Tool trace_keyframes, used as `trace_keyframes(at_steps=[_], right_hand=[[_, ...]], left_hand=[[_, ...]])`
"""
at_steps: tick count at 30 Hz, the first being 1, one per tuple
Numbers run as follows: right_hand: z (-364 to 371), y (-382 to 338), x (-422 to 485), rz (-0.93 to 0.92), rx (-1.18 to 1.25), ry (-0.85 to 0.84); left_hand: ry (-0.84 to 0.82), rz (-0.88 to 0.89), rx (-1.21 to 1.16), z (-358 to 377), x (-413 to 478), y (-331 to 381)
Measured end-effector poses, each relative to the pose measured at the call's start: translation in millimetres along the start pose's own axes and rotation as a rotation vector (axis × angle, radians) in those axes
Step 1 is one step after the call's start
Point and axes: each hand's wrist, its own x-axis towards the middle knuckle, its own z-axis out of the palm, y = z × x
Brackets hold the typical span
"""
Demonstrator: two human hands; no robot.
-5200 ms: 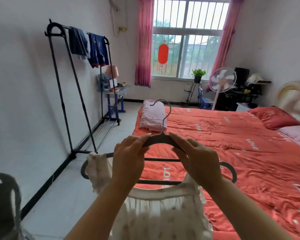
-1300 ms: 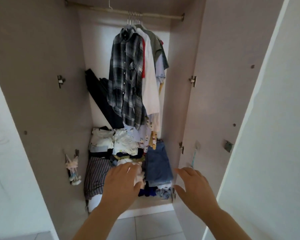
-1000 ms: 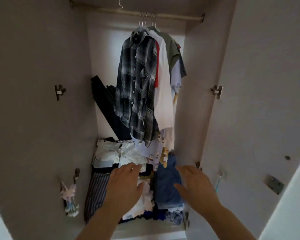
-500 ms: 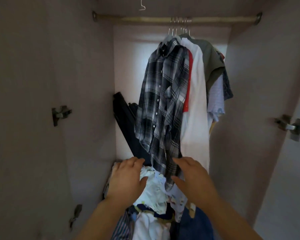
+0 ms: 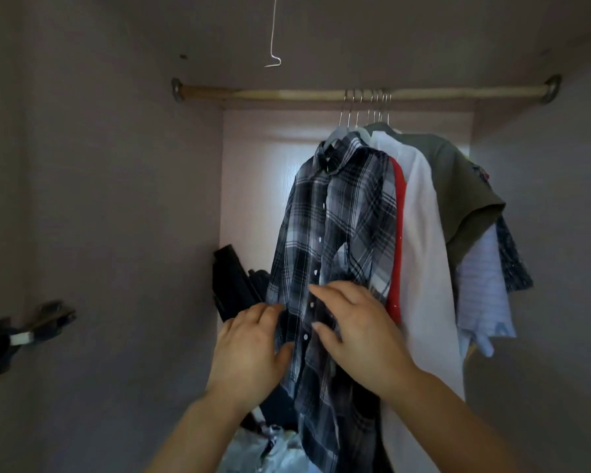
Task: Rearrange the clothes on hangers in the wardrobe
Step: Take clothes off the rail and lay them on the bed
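Inside the wardrobe a wooden rod (image 5: pixel 287 94) spans the top, and the hangers (image 5: pixel 365 109) are bunched together right of its middle. The clothes hang from them in a tight row: a plaid shirt (image 5: pixel 342 227) at the front, then a red strip (image 5: pixel 398 233) of another garment, a white shirt (image 5: pixel 427 268), an olive tee (image 5: pixel 464 192), a pale striped shirt (image 5: pixel 481 291) and a dark patterned one (image 5: pixel 512 264) at the far right. Both hands are raised to the plaid shirt at its lower half. The left hand (image 5: pixel 249 349) is at the shirt's left edge, fingers loosely straight and thumb against the cloth. The right hand (image 5: pixel 359 332) lies flat across the button line, fingers stretched leftward and slightly spread. Neither hand visibly pinches the cloth; the two are near each other but not touching. Behind the shirt a dark item (image 5: pixel 232 285) leans in the back corner, and pale clothes (image 5: pixel 270 448) are heaped at the bottom. A bent wire (image 5: pixel 273 46) dangles from above, and a hinge (image 5: pixel 24 332) sits on the left wall.
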Motion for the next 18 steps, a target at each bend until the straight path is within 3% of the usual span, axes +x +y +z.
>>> trace_keyframes(at_steps=[7,18], right_hand=[[9.8,24.9,107.6,-0.063,-0.19,0.102],[3.9,84.5,234.9,0.022,-0.49,0.284]], left_hand=[[0.074,0.086,-0.102,32.1,99.9,-23.0],[0.207,0.198,-0.289,56.1,226.2,-30.5]])
